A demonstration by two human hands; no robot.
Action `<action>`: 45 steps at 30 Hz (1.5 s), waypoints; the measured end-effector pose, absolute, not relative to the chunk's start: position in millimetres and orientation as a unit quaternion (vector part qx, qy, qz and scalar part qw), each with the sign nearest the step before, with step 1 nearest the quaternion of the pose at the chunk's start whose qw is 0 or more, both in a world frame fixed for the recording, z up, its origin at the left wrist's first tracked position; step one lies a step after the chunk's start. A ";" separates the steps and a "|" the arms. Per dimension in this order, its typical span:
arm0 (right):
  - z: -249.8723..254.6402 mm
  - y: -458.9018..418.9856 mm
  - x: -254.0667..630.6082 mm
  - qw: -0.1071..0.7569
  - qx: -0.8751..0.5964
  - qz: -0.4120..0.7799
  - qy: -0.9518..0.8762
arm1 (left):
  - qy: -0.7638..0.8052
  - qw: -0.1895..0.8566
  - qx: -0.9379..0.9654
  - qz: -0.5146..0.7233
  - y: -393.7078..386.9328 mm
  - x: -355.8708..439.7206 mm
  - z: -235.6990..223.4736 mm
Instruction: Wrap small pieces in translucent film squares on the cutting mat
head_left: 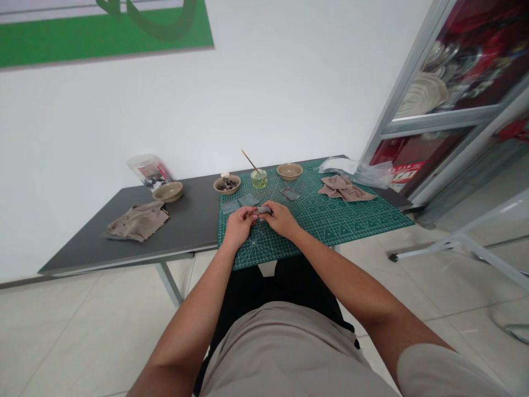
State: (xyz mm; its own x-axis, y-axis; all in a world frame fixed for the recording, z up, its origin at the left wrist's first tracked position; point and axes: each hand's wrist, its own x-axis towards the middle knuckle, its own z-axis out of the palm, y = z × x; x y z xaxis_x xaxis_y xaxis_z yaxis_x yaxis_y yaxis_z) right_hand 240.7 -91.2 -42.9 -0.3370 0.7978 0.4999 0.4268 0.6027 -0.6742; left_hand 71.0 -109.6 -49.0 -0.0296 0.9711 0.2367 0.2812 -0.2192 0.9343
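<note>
Over the near part of the green cutting mat [351, 218], my left hand [239, 227] and my right hand [281, 219] meet around a small grey rolled piece [264, 210]. Fingertips of both hands are closed on it, one hand at each end; what it is made of is too small to tell. Just beyond my left hand lie two thin grey-blue squares [230, 207]. A darker, greyish flat piece [290, 193] rests past my right hand. Behind these stands a glass cup [259, 180] of yellowish-green liquid with a thin wooden stick [248, 160] leaning in it.
Along the back are a bowl of dark bits [227, 192] and a brown bowl [290, 177]. A brown cloth [345, 188] and clear plastic bag [374, 174] lie right. Leftward, the dark table [194, 212] bears another bowl [168, 197], a cloth [140, 220] and a plastic jar [147, 168].
</note>
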 end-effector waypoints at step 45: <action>-40.2 -93.1 242.3 0.477 -0.361 0.242 -0.764 | 0.503 0.381 0.565 0.531 -111.9 71.9 -45.2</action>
State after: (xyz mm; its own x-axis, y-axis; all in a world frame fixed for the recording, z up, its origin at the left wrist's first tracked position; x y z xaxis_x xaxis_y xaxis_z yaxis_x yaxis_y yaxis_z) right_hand 242.3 -93.1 -40.2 -0.2851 0.7827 0.5533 0.3204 0.6219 -0.7146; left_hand 71.9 -111.9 -45.2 -0.0709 0.9735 0.2176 0.1636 -0.2038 0.9652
